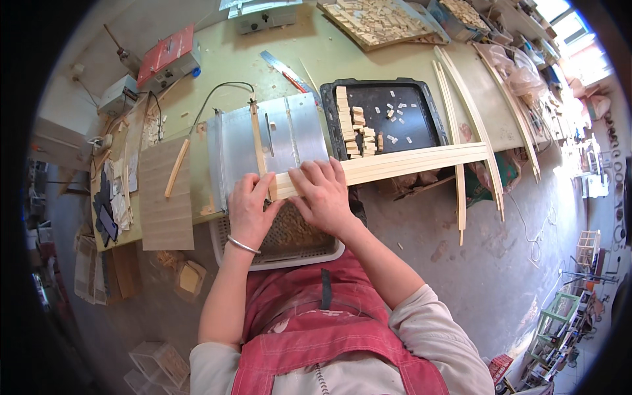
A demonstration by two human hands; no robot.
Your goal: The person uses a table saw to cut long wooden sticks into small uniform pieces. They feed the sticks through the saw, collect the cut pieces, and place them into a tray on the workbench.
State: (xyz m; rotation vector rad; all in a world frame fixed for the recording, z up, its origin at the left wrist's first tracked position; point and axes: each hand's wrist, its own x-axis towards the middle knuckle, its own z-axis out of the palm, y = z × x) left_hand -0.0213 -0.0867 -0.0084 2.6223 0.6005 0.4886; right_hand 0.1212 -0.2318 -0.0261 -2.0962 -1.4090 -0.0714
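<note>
A bundle of long pale wooden strips (415, 164), laid side by side, reaches from the saw table's front edge out to the right. My right hand (324, 196) is closed over the strips near their left end. My left hand (249, 209), a bracelet on its wrist, pinches that end between thumb and fingers. Both hands are at the front of a small metal saw table (230, 145). A narrow wooden bar (256, 135) runs across its top, beside a slot with a thin dark blade (268, 133). A small wood piece (274, 125) lies near the slot.
Behind the strips, a black tray (421, 108) holds small wooden blocks and pale chips. More long strips (459, 191) overhang the table at right. A white basket (289, 262) with wood pieces is below my hands. A metal ruler (280, 66) and red box (168, 56) lie farther back.
</note>
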